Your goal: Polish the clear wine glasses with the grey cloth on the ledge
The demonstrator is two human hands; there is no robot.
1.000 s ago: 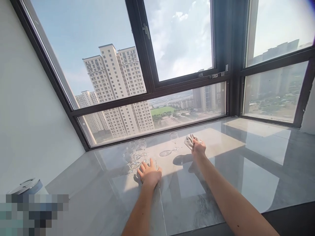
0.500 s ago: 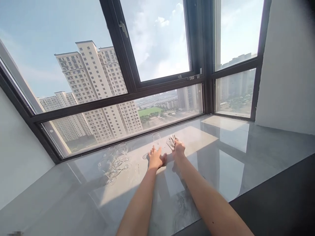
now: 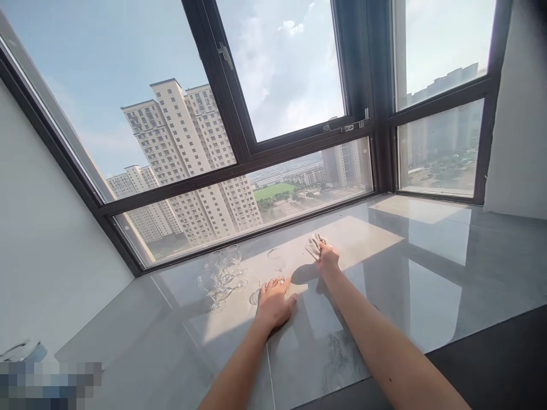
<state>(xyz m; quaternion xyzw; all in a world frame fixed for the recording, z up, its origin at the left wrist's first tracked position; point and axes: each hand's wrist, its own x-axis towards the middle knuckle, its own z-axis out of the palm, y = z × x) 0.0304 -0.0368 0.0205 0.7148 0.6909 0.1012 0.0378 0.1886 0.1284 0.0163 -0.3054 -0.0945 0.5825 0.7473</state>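
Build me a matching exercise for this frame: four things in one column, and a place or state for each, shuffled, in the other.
Things
1. Cloth
2. Lone glass
3. Other glasses
4. Window handle

Places or states
A. On a dark upright bar of the window frame
B. Grouped close together on the sill
C. Gripped in the right hand
D. Just beyond the open left hand

Right pairs: 1-C, 2-D, 3-B, 4-A
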